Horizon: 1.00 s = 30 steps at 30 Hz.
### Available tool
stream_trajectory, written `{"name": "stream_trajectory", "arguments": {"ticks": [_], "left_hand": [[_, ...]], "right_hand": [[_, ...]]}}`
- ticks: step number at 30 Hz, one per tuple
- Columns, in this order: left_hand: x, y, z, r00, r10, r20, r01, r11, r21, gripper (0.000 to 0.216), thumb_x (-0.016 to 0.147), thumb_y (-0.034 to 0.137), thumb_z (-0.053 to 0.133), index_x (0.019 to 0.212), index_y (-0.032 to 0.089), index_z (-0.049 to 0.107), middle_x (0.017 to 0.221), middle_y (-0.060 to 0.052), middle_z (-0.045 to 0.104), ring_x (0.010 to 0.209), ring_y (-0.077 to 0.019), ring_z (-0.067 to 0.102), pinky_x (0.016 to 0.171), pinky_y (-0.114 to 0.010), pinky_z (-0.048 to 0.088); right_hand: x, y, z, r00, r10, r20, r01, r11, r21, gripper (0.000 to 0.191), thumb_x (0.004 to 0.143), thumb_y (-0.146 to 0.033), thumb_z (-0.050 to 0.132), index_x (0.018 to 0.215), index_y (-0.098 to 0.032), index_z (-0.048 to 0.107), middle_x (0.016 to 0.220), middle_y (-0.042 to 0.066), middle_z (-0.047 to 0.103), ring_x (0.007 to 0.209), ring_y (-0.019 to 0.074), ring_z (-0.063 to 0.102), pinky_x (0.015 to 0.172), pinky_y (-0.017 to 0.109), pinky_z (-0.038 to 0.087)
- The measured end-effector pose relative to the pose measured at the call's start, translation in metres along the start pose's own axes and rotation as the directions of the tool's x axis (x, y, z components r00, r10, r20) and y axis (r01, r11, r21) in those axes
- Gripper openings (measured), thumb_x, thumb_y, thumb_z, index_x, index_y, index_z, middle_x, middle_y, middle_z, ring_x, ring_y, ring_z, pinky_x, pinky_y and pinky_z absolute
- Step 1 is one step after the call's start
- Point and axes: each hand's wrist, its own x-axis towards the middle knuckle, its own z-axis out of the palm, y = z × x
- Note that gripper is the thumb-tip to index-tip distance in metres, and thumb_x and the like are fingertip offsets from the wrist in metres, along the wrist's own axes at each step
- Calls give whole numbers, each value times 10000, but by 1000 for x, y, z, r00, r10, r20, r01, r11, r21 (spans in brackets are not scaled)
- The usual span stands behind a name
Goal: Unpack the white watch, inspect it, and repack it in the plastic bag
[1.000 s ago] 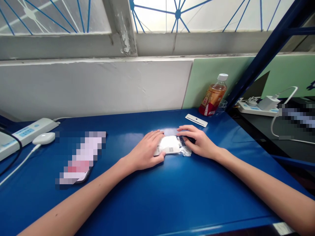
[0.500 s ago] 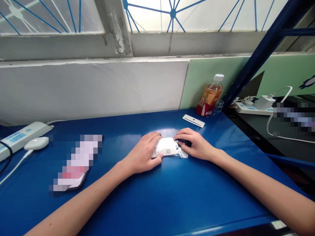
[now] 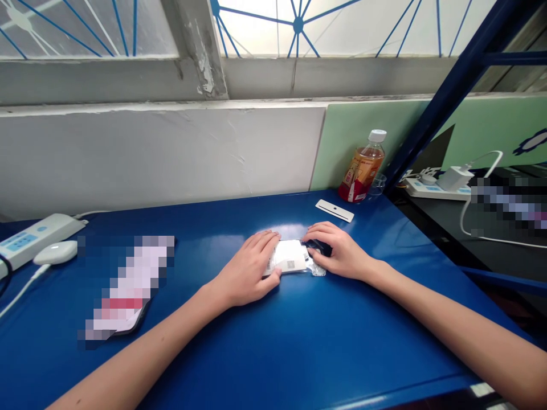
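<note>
A flat white packet (image 3: 289, 256) with a small printed square code lies on the blue desk, with clear plastic wrap (image 3: 317, 269) sticking out at its right end. My left hand (image 3: 251, 265) grips the packet's left end, thumb along the near edge and fingers over the far side. At the other end, my right hand (image 3: 337, 250) is closed around a small black object (image 3: 321, 247), its fingertips at the plastic. Most of that object hides inside the hand, so its kind cannot be made out.
Behind my right hand lie a white slotted strip (image 3: 334, 210) and a drink bottle (image 3: 363, 168). A phone (image 3: 132, 285) with a blurred screen is at the left, near a power strip (image 3: 38, 233) and a white charging puck (image 3: 57, 252). A blue metal post (image 3: 444, 97) rises at the right.
The view has shifted slightly. My right thumb and fingertips have moved a little at the packet's right end; my left hand keeps its hold.
</note>
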Motion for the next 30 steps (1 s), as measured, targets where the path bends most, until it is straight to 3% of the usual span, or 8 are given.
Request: {"name": "stream_trajectory", "arguments": {"ticks": [9,14,19,30], "left_hand": [[-1,1,0,1000,-3,-29,3,1000,-30,626,919,498,535,1425,159,393,1470,-180,461,1407,-348,363,1142,-527,325],[-2,1,-1,1000,-10,-22,9,999,-31,595,935,484,516,1408,141,404,1468,-189,460,1410,-345,364,1144,-524,330],[-2,1,-1,999,-11,-33,9,999,-50,585,928,479,526,1397,148,415,1452,-184,478,1400,-348,377,1137,-521,338],[-1,-3,-1,999,3,-32,-4,999,-33,545,916,430,538,1363,141,421,1430,-181,490,1382,-338,394,1119,-493,363]], "right_hand": [[-1,-1,-1,998,-58,24,57,998,39,234,835,-158,604,1035,-222,707,1058,102,725,1106,289,622,940,482,530],[-1,0,-2,996,-68,66,65,996,54,309,823,-239,672,1128,-221,712,1111,119,706,1125,304,606,947,497,522],[-2,5,0,997,-35,62,34,999,23,261,854,-351,701,1078,-221,738,1026,112,707,1043,287,623,891,469,541],[2,2,-2,997,-47,57,46,999,17,216,874,-346,680,1013,-193,744,954,122,689,932,266,646,816,430,556]]}}
